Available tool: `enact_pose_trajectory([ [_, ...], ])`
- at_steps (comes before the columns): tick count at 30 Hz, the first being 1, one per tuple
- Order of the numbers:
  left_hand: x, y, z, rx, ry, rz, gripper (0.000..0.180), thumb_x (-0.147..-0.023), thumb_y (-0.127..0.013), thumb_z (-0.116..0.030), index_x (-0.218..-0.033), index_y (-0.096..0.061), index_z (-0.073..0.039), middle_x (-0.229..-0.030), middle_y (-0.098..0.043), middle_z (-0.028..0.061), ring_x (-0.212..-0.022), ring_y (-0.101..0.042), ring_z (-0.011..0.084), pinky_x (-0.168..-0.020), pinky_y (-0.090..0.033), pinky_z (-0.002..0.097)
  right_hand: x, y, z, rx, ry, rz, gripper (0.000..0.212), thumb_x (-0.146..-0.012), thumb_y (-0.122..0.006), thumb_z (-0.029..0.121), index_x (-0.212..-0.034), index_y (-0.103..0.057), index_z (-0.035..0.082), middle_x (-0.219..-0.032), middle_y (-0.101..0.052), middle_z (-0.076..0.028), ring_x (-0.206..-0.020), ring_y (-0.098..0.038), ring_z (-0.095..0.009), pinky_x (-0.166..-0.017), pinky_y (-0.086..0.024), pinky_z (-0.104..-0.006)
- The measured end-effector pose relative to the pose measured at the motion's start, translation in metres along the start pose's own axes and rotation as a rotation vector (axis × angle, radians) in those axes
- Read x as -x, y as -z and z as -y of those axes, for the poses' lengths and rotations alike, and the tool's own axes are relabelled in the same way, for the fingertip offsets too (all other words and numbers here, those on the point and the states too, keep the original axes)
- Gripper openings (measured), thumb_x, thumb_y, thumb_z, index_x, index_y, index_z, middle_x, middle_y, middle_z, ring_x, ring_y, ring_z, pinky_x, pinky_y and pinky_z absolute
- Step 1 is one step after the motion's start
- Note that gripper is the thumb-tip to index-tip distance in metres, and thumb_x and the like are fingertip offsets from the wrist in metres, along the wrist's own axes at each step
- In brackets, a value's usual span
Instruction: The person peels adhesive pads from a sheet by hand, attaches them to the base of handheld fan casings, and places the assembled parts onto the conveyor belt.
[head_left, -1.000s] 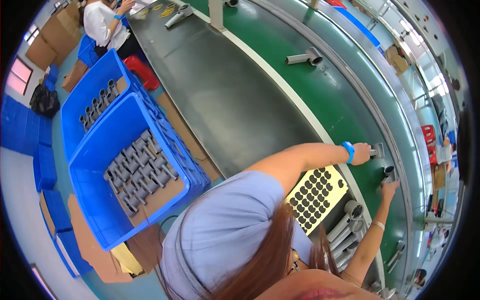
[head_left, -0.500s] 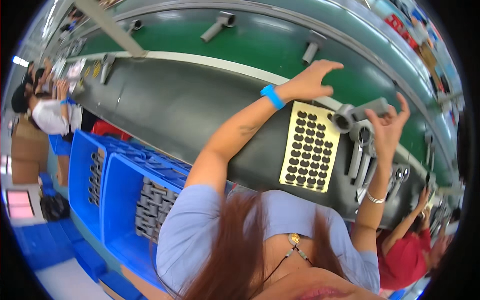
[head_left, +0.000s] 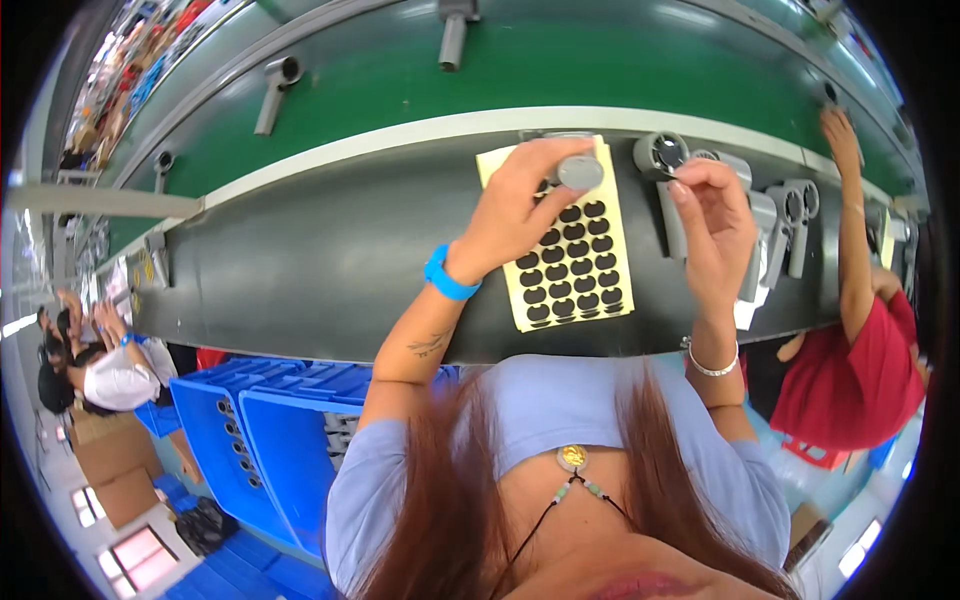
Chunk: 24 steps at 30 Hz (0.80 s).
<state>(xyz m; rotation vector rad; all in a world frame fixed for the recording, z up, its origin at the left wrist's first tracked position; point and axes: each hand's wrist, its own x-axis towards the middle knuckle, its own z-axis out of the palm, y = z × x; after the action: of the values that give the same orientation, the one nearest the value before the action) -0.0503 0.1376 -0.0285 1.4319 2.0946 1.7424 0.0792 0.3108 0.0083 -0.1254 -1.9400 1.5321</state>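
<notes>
In my left hand (head_left: 515,205) a grey hair-dryer-shaped housing (head_left: 580,173) is gripped, its round end toward me. It hovers over the far part of a pale yellow sheet (head_left: 522,310), which carries rows of black, rounded stickers (head_left: 583,268). Off the sheet's right side my right hand (head_left: 715,220) is closed in a pinch, thumb against forefinger. A thin dark edge shows at those fingertips, too small to name. Just beyond them lies another grey housing (head_left: 662,152) with a dark round opening. Several more grey housings (head_left: 800,215) lie to the right.
A green conveyor (head_left: 380,90) runs along the far side of the dark bench (head_left: 300,270), carrying spaced grey housings (head_left: 272,95). Blue crates (head_left: 270,420) with grey parts stand at left. A co-worker in red (head_left: 850,380) reaches toward the conveyor at right.
The grey housing has passed from my right hand to my left, which was empty with fingers spread. My right hand has closed into a pinch. The view has turned.
</notes>
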Motion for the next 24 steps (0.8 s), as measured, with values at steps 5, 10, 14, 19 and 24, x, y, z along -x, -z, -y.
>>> enact_pose_trajectory([
  [5,0.000,-0.007,-0.004,-0.091,-0.051,-0.055,0.041,-0.078,-0.068,-0.006,-0.119,-0.059,-0.007,-0.117,-0.060,0.0119,-0.107,-0.055,0.0307,-0.090,-0.045,0.0378,0.010,0.000,0.009,-0.087,-0.133,0.061,0.011,-0.089,-0.059,-0.002,-0.099,-0.055,0.001,-0.095,-0.054,-0.001,-0.084,-0.050,-0.007,-0.075,-0.040,-0.0199],
  [10,0.007,-0.009,-0.020,-0.121,0.051,0.005,0.045,-0.078,-0.059,0.007,-0.120,-0.060,-0.008,-0.120,-0.058,0.0129,-0.095,-0.059,0.0265,-0.078,-0.051,0.0343,0.010,-0.008,0.016,-0.120,-0.146,0.076,0.029,-0.086,-0.061,-0.003,-0.111,-0.046,0.002,-0.091,-0.056,-0.005,-0.088,-0.056,-0.013,-0.080,-0.044,-0.0249],
  [14,0.010,-0.022,-0.024,0.156,0.122,-0.002,0.047,-0.080,-0.054,0.013,-0.122,-0.058,-0.005,-0.123,-0.056,0.0147,-0.082,-0.061,0.0197,-0.066,-0.055,0.0283,0.010,-0.008,0.019,-0.157,-0.178,0.112,0.039,-0.086,-0.059,-0.006,-0.118,-0.040,0.003,-0.091,-0.057,-0.007,-0.099,-0.059,-0.020,-0.086,-0.045,-0.0293],
  [19,0.013,-0.029,-0.022,0.281,0.109,-0.016,0.043,-0.081,-0.056,0.010,-0.122,-0.058,-0.003,-0.124,-0.055,0.0157,-0.079,-0.060,0.0174,-0.069,-0.056,0.0280,0.011,-0.008,0.023,-0.149,-0.274,0.120,0.040,-0.087,-0.057,-0.006,-0.120,-0.038,0.004,-0.092,-0.057,-0.008,-0.102,-0.059,-0.020,-0.086,-0.046,-0.0286],
  [24,0.015,-0.030,-0.026,0.358,0.163,0.006,0.041,-0.084,-0.060,0.004,-0.124,-0.057,-0.001,-0.125,-0.052,0.0144,-0.080,-0.059,0.0152,-0.068,-0.056,0.0274,0.010,-0.009,0.021,-0.096,-0.243,0.116,0.038,-0.086,-0.056,-0.008,-0.118,-0.038,0.002,-0.092,-0.058,-0.009,-0.096,-0.061,-0.018,-0.079,-0.051,-0.0287],
])
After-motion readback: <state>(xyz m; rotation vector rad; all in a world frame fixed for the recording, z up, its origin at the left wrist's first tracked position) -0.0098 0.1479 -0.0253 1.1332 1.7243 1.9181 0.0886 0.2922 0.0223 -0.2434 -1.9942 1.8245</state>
